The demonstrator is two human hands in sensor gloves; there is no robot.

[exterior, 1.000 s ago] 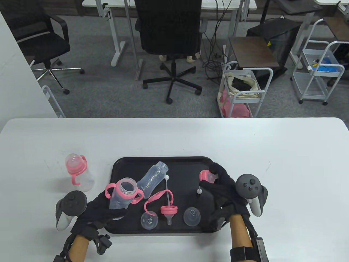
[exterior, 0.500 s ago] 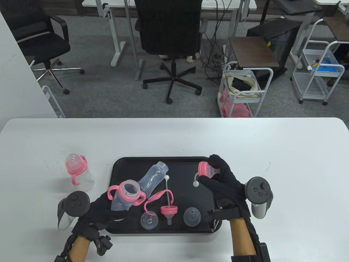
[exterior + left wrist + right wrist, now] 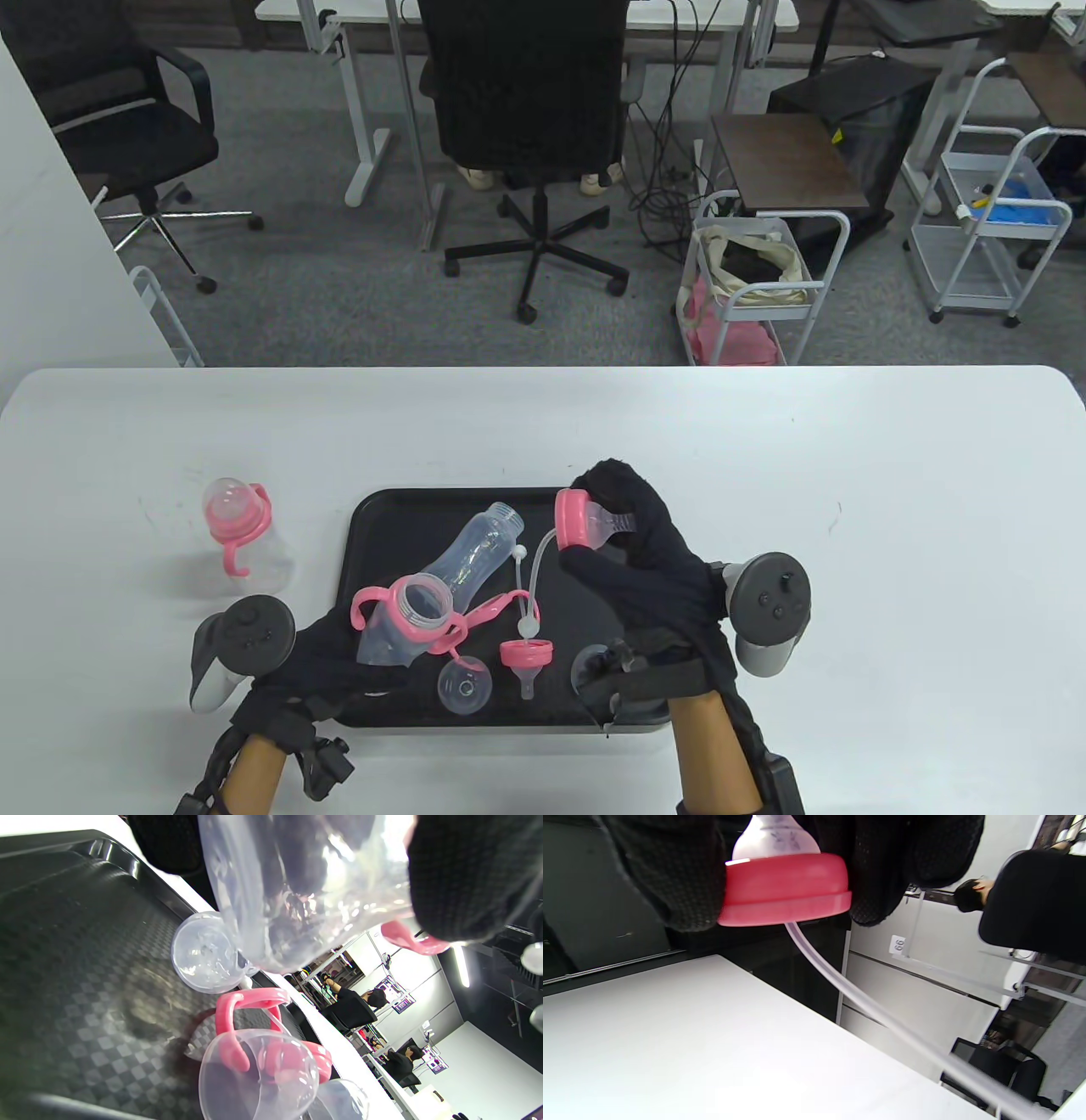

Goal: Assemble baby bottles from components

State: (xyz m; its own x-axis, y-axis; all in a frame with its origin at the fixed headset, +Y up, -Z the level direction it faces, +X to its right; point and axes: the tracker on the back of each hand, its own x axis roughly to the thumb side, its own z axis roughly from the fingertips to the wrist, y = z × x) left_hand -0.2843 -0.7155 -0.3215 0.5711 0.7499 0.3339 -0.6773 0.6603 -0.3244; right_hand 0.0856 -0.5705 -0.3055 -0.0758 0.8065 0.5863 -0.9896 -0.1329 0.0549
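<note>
So right now my left hand [image 3: 339, 658] has its fingers wrapped round the bottle [image 3: 405, 618], the one with the pink handle ring already on its neck, held over the near left part of the tray [image 3: 365, 518] with the mouth tipped up and to the right. My right hand [image 3: 632, 552] is pinching the nipple cap [image 3: 581, 519] between thumb and fingers above the far middle of the tray, pink collar facing left, with the straw [image 3: 536, 581] dangling off it down toward the tray.

The step, as I read it, is getting that straw into the bottle mouth and then screwing the cap on. The weighted tip swings, so I'd let it hang straight first, bring the bottle under it more upright, and thread the tip in before lowering the collar. Don't squeeze the soft nipple hard or the collar will sit crooked. Land it flat on the threads, then turn.

Other stuff on the tray: a bare bottle [image 3: 475, 552] lying on its side, a spare handle ring [image 3: 501, 607], another cap [image 3: 526, 658] upside down and two clear domes [image 3: 465, 686] near the front edge. One finished bottle [image 3: 242, 535] stands on the table off the tray's left.
</note>
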